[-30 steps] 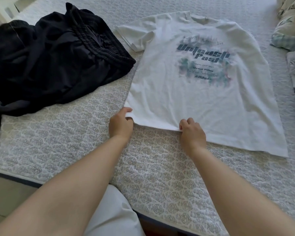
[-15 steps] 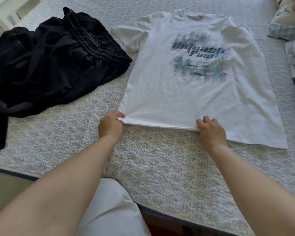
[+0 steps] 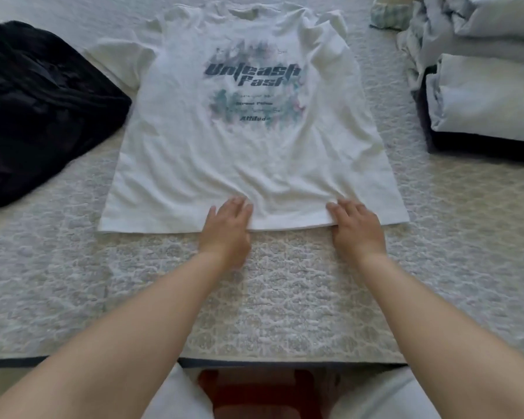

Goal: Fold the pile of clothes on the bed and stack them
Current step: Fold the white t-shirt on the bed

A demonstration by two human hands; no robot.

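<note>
both flat, open-fingered left hand (image 3: 227, 225) and right hand (image 3: 357, 226) on white t-shirt (image 3: 248, 158) hem, bare bedspread (image 3: 285, 297) nearside

A white T-shirt (image 3: 248, 152) lies flat, print up, on the bed (image 3: 285, 297). The left hand (image 3: 228, 226) and right hand (image 3: 356, 226) press flat on its near hem. Dark clothes (image 3: 40, 110) at 10 o'clock, folded stack (image 3: 484, 101) at 2 o'clock.

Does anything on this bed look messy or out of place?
Yes: the black garment left of the white printed T-shirt lies crumpled, unfolded. The shirt's right sleeve is bunched near the collar; otherwise it lies flat.
</note>
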